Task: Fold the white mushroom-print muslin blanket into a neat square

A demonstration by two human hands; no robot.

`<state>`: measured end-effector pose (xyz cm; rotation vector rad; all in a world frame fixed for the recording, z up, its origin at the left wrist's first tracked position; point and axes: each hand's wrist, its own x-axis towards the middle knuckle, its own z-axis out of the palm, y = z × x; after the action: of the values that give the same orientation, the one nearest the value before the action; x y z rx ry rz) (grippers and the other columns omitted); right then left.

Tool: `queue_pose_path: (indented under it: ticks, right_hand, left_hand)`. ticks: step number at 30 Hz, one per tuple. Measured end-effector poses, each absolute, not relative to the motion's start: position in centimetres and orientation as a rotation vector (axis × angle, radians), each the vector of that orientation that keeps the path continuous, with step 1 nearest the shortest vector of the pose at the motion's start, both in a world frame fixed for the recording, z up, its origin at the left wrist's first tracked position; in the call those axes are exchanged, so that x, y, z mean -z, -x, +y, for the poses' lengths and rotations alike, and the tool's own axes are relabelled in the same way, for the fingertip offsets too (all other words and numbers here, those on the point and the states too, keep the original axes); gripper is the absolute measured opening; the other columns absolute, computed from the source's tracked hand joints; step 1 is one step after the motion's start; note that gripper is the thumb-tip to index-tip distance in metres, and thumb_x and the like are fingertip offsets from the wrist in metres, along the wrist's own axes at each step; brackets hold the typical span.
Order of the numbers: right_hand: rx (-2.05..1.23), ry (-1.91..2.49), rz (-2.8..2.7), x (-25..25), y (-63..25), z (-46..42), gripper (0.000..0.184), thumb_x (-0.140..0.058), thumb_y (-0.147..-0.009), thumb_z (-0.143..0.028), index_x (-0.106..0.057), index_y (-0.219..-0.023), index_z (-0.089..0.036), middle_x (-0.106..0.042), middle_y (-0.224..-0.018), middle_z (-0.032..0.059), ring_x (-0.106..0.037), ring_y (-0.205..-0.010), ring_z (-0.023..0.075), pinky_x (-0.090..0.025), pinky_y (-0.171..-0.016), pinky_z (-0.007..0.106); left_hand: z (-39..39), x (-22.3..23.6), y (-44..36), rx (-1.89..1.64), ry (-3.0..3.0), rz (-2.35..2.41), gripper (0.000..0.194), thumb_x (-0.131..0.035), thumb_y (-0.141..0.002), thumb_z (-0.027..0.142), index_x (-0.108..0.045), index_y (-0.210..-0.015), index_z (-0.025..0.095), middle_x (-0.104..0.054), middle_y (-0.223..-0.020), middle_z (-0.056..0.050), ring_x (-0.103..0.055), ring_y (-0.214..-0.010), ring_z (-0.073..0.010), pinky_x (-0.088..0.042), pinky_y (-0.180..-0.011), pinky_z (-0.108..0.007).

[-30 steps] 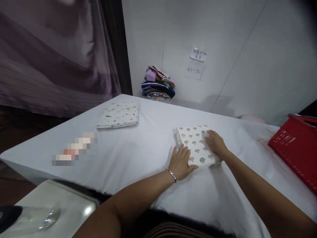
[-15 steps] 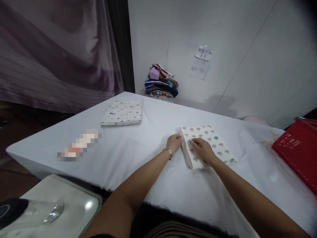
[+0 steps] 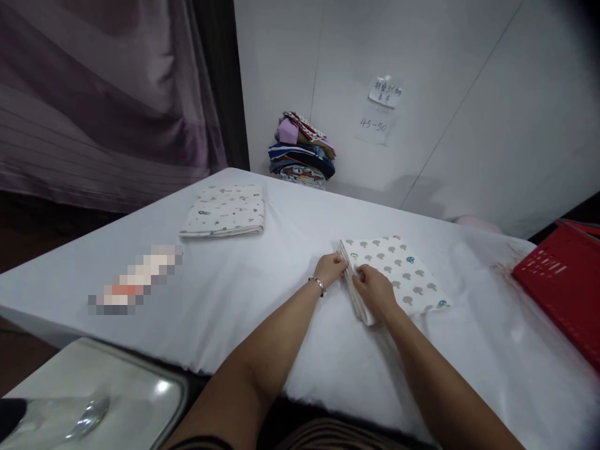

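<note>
A folded white cloth (image 3: 412, 275) printed with grey mushrooms and a few coloured ones lies on the white-covered table in front of me. My left hand (image 3: 330, 270), a bracelet at its wrist, is closed with its fingertips pinching the cloth's layered left edge. Just right of it, my right hand (image 3: 376, 291) has its fingers curled over the same edge, closed on the cloth. Its palm hides part of the print. Farther left sits a second folded cloth (image 3: 225, 211), white with small grey patterns, which neither hand touches.
A red perforated basket (image 3: 562, 281) stands at the table's right side. Folded clothes (image 3: 302, 150) are piled beyond the back edge by the wall. At lower left are a pale, shiny stool-like surface (image 3: 135, 381) and a clear bottle (image 3: 70, 419). A blurred-out item (image 3: 135, 281) lies on the left.
My right hand has shifted left and down, from the cloth's top to its layered edge. My left fingers have edged slightly right on that edge. The camera view has turned a little.
</note>
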<state>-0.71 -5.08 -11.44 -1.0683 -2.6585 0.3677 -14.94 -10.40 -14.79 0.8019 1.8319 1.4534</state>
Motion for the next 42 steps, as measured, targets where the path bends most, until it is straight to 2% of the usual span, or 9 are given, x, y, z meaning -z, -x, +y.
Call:
queue_pose_path:
  ticks: [3, 10, 16, 20, 25, 31, 35, 42]
  right_hand:
    - [-0.416, 1.044, -2.616, 11.6, 0.6, -5.1, 0.018, -0.046, -0.084, -0.031, -0.061, -0.088, -0.022, -0.064, -0.079, 0.0014, -0.055, -0.070, 0.0155, -0.031, -0.058, 0.025]
    - [-0.586, 1.000, -2.465, 11.7, 0.2, -5.4, 0.022, -0.045, -0.082, -0.033, -0.062, -0.091, -0.022, -0.064, -0.074, 0.0006, -0.056, -0.069, 0.0164, -0.037, -0.062, 0.026]
    - [-0.479, 1.060, -2.590, 11.5, 0.3, -5.8, 0.025, -0.049, -0.083, -0.040, -0.060, -0.096, -0.022, -0.063, -0.080, 0.0019, -0.055, -0.069, 0.0161, -0.033, -0.057, 0.025]
    - [-0.386, 1.059, -2.654, 11.5, 0.5, -5.7, 0.022, -0.047, -0.084, -0.034, -0.060, -0.096, -0.021, -0.063, -0.081, 0.0029, -0.053, -0.068, 0.0155, -0.029, -0.056, 0.025]
    - [-0.423, 1.001, -2.592, 12.0, 0.2, -5.3, 0.023, -0.042, -0.086, -0.029, -0.061, -0.096, -0.020, -0.065, -0.082, 0.0029, -0.055, -0.073, 0.0163, -0.032, -0.063, 0.026]
    - [-0.573, 0.918, -2.489, 12.6, -0.3, -4.9, 0.024, -0.042, -0.085, -0.032, -0.062, -0.092, -0.020, -0.065, -0.079, 0.0026, -0.055, -0.070, 0.0163, -0.035, -0.064, 0.026]
    - [-0.548, 0.927, -2.530, 12.4, -0.2, -5.0, 0.025, -0.042, -0.086, -0.032, -0.063, -0.093, -0.020, -0.065, -0.080, 0.0028, -0.056, -0.071, 0.0170, -0.035, -0.065, 0.027]
    - [-0.410, 0.944, -2.624, 11.8, -0.3, -5.8, 0.022, -0.041, -0.087, -0.026, -0.061, -0.094, -0.019, -0.065, -0.085, 0.0037, -0.057, -0.077, 0.0175, -0.034, -0.066, 0.026]
  left_hand:
    - [-10.1, 14.8, 15.2, -1.462, -0.777, 1.816, 0.011, -0.059, -0.075, 0.025, -0.061, -0.069, 0.015, -0.059, -0.056, 0.002, -0.056, -0.051, -0.0094, -0.040, -0.045, -0.018]
    - [-9.8, 14.7, 15.2, -1.381, -0.753, 1.834, 0.013, -0.063, -0.073, 0.025, -0.061, -0.066, 0.014, -0.058, -0.054, 0.003, -0.055, -0.048, -0.0087, -0.041, -0.046, -0.018]
    - [-9.6, 14.6, 15.4, -1.354, -0.740, 1.820, 0.019, -0.059, -0.077, 0.028, -0.060, -0.064, 0.014, -0.061, -0.058, 0.001, -0.055, -0.046, -0.0084, -0.038, -0.044, -0.019]
    - [-9.7, 14.3, 15.4, -1.345, -0.734, 1.812, 0.020, -0.057, -0.078, 0.028, -0.060, -0.065, 0.014, -0.061, -0.059, 0.001, -0.054, -0.045, -0.0078, -0.038, -0.045, -0.019]
    - [-10.0, 13.6, 15.3, -1.323, -0.746, 1.772, 0.022, -0.056, -0.079, 0.024, -0.057, -0.060, 0.014, -0.055, -0.052, 0.003, -0.051, -0.043, -0.0067, -0.035, -0.042, -0.017]
    - [-9.9, 13.6, 15.4, -1.326, -0.735, 1.753, 0.028, -0.053, -0.083, 0.028, -0.057, -0.060, 0.014, -0.057, -0.055, 0.002, -0.051, -0.043, -0.0069, -0.032, -0.041, -0.019]
    - [-9.8, 14.1, 15.5, -1.323, -0.770, 1.770, 0.023, -0.056, -0.081, 0.023, -0.057, -0.060, 0.014, -0.054, -0.050, 0.004, -0.049, -0.043, -0.0067, -0.034, -0.043, -0.018]
    - [-9.6, 14.3, 15.4, -1.354, -0.725, 1.809, 0.025, -0.054, -0.082, 0.025, -0.054, -0.059, 0.015, -0.051, -0.047, 0.006, -0.047, -0.042, -0.0065, -0.034, -0.045, -0.019]
